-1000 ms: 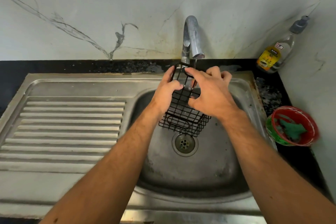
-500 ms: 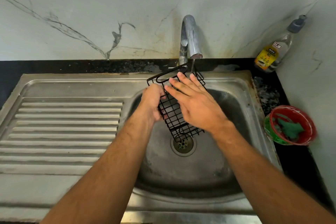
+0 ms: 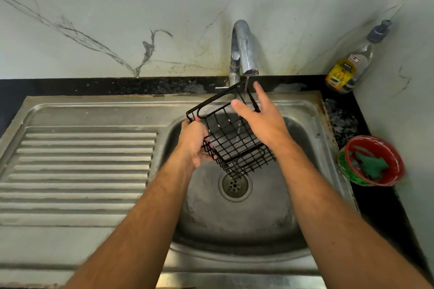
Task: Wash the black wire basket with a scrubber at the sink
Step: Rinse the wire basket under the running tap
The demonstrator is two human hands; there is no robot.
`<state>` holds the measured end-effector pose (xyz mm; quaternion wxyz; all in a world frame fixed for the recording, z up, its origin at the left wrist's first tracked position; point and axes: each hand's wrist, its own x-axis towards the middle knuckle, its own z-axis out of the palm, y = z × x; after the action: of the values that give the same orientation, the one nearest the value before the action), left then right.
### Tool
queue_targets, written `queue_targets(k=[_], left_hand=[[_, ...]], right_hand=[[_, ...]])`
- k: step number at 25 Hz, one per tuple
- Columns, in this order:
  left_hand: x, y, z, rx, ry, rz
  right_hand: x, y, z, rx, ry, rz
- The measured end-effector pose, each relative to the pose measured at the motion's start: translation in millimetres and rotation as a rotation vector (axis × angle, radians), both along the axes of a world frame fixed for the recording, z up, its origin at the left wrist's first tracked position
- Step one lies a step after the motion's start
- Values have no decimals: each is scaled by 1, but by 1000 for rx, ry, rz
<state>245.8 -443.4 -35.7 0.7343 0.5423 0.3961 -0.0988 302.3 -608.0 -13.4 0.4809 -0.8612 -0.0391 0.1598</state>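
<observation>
Head view: over the sink (image 3: 305,110) bowl, the black wire basket (image 3: 231,141) tilts under the tap (image 3: 242,49), with thin water running. Left hand (image 3: 193,142) grips its left side; right hand (image 3: 263,119), fingers straight, rests against its right side. Scrubber (image 3: 370,166) lies in a red bowl (image 3: 397,159) at the counter's right edge.

Two hands, left hand (image 3: 193,142) and right hand (image 3: 263,119), are counted, with one black wire basket (image 3: 231,138), one tap (image 3: 242,49), one bottle (image 3: 352,63), one red bowl (image 3: 372,162) and one sink (image 3: 234,218).
</observation>
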Motion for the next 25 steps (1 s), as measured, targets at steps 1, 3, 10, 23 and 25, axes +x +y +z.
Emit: queue_targets(k=[1,3,10,23,25], left_hand=[[-4,0,3,-18,-13,29],[-12,1,0,-60,-30,99],[-33,11,-3,16,-77,-4],[-10,-2,6,683,-55,-564],[-12,-14,4,738,-72,-516]], right_hand=[[-1,-4,-4,30,39,-3],[-4,-5,-15,50,-35,24],[-9,21,-15,-47,-216,-226],[-12,13,-13,-113,-234,53],[-11,12,-7,-191,-243,95]])
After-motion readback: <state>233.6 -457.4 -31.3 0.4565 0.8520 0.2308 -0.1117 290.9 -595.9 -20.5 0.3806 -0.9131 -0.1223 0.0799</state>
